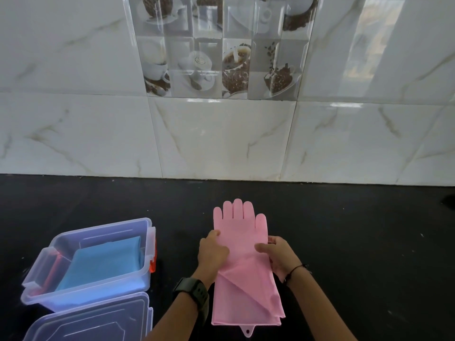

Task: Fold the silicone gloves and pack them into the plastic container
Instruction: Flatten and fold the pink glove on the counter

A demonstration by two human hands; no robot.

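A pink silicone glove lies flat on the black counter, fingers pointing toward the wall, cuff nearest me with a diagonal crease across it. My left hand grips its left edge at the palm, thumb on top. At the opposite edge my right hand pinches the glove the same way. To the left stands the clear plastic container, open, with a folded blue glove lying inside.
The container's clear lid lies flat on the counter just in front of it. Orange-red latches show on the container's ends. A tiled wall rises behind the counter. A black watch is on my left wrist.
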